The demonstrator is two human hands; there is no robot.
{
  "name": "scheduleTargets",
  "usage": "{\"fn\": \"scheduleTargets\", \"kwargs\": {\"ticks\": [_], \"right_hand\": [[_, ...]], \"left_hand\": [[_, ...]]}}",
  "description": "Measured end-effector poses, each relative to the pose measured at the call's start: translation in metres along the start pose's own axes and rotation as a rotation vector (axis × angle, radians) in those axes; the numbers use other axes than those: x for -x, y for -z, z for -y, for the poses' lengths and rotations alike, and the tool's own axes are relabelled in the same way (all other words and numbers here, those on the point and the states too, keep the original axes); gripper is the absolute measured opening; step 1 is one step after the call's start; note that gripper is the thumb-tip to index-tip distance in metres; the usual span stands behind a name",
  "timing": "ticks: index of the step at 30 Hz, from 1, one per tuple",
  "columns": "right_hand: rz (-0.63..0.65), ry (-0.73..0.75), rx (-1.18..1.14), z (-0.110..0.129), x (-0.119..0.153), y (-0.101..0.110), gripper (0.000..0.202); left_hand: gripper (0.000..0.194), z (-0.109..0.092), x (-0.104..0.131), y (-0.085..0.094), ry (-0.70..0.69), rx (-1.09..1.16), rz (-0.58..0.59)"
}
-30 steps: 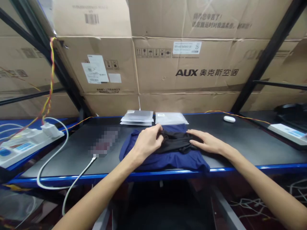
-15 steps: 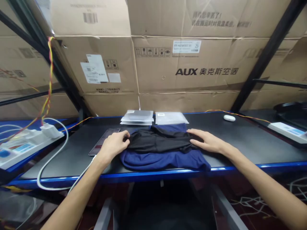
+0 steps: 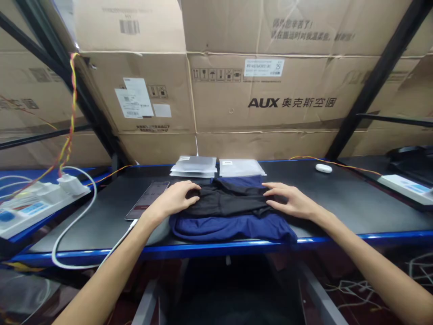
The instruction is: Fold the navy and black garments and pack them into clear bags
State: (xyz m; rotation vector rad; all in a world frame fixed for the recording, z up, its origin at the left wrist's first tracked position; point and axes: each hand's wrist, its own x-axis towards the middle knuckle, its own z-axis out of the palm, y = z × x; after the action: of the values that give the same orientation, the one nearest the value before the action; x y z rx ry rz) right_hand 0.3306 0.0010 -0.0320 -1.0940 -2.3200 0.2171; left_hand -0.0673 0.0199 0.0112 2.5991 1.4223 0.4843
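A black cloth (image 3: 226, 201) lies bunched in a wide strip on top of a dark blue cloth (image 3: 230, 228) near the front edge of the table. My left hand (image 3: 179, 197) rests on the left end of the black cloth, thumb and fingers apart. At the right end, my right hand (image 3: 287, 198) touches the black cloth with spread fingers. Neither hand visibly grips the fabric. Behind the cloths lie two stacks of clear plastic packets, one on the left (image 3: 194, 166) and one on the right (image 3: 241, 167).
A phone (image 3: 147, 200) with a white cable lies left of the cloths. Power strips sit at the far left (image 3: 43, 205) and far right (image 3: 407, 187). A small white case (image 3: 323, 168) is at the back right. Cardboard (image 3: 270, 117) stands behind the table (image 3: 338, 203).
My left hand has moved right, further over the black cloth, and its thumb and fingers have parted. My right hand has shifted slightly left with its fingers more spread.
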Motion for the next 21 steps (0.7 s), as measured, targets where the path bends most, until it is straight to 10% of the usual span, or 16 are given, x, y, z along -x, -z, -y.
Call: {"fn": "scheduleTargets", "kwargs": {"ticks": [6,10,18,21], "right_hand": [[-0.15,-0.076,-0.18,0.016,0.0,0.004,0.015],[-0.18,-0.1,-0.316,0.033,0.007,0.014,0.012],[0.354,-0.048,-0.351,0.062,0.021,0.027,0.017],[0.345,-0.132,-0.374,0.057,0.018,0.028,0.028]], "left_hand": [[0.015,-0.008,0.007,0.012,-0.009,0.219,-0.16],[0.023,-0.013,0.023,0.024,-0.052,0.35,-0.061],[0.024,-0.016,0.041,0.03,-0.161,0.347,0.393],[0.023,-0.021,0.032,0.033,-0.096,0.325,0.402]]}}
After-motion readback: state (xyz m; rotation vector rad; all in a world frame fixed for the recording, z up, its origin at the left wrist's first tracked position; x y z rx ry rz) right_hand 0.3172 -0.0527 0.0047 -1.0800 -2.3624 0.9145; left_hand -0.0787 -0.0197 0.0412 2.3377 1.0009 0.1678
